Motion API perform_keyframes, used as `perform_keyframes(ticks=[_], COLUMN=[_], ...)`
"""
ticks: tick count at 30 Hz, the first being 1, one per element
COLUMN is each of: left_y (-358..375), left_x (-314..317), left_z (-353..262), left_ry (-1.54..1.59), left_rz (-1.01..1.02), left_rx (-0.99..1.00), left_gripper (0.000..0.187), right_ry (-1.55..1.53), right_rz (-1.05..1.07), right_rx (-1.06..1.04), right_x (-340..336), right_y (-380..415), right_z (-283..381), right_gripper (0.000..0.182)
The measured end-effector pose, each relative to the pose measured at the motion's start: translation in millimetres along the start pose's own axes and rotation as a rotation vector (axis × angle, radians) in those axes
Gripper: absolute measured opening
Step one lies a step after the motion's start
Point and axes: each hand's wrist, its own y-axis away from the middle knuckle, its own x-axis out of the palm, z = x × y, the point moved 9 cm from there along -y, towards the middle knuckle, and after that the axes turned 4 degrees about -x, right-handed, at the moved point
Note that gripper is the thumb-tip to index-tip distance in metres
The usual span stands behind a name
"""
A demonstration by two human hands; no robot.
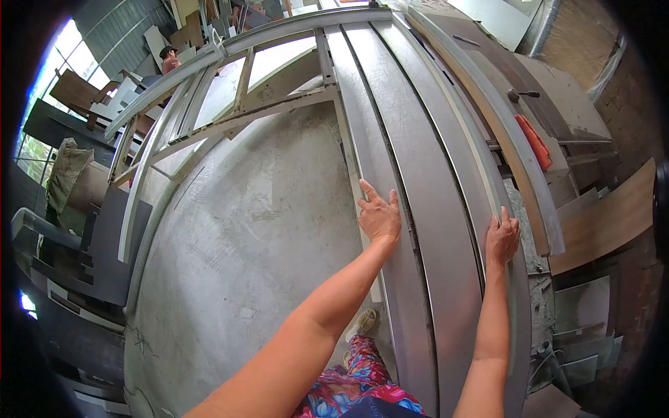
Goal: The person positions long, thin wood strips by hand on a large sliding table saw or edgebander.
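A long grey metal machine table (426, 150), cut by dark lengthwise slots, runs away from me. My left hand (380, 216) rests on its left edge. The thumb and index finger are apart, and the other fingers bend over the side, partly hidden. Further right, my right hand (502, 238) has its fingers curled over a narrow pale strip (481, 166) along the table's right side. The undersides of those fingers are hidden.
A metal frame (244, 83) joins the table's far left side. A long rail (519, 160) stands just to the right. Beyond it lie a red object (534, 143) and stacked boards. Concrete floor (237, 230) spreads left. A person (169, 61) is far left.
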Motion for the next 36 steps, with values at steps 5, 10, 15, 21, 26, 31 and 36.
perform_keyframes(ticks=[5, 10, 15, 21, 26, 31, 36], left_y=[-33.7, -68.4, -100.4, -138.0, -169.8, -207.8, -242.2], left_x=[2.7, 6.2, 6.4, 7.8, 11.7, 14.4, 18.7], left_z=[-11.2, -22.2, -33.3, -50.2, -55.6, -67.2, -79.2], left_ry=[0.016, 0.011, 0.024, 0.058, 0.086, 0.099, 0.114], left_rz=[-0.036, -0.061, -0.052, 0.008, 0.003, 0.051, 0.007], left_rx=[0.020, 0.031, 0.025, 0.032, 0.054, 0.031, 0.069], left_gripper=[0.079, 0.079, 0.079, 0.079, 0.080, 0.080, 0.080], right_ry=[-0.003, -0.001, 0.010, 0.041, 0.032, 0.041, 0.052], right_rz=[-0.006, -0.049, -0.052, -0.043, -0.018, -0.045, -0.058], right_rx=[0.004, -0.013, -0.011, 0.007, -0.002, 0.017, -0.012], right_x=[22.6, 50.9, 67.9, 97.3, 117.7, 128.2, 145.2], right_y=[-42.7, -83.3, -131.4, -180.7, -212.9, -240.0, -267.6], right_z=[30.7, 55.7, 87.0, 116.5, 138.7, 165.0, 188.4], right_gripper=[0.035, 0.035, 0.035, 0.035, 0.034, 0.034, 0.033])
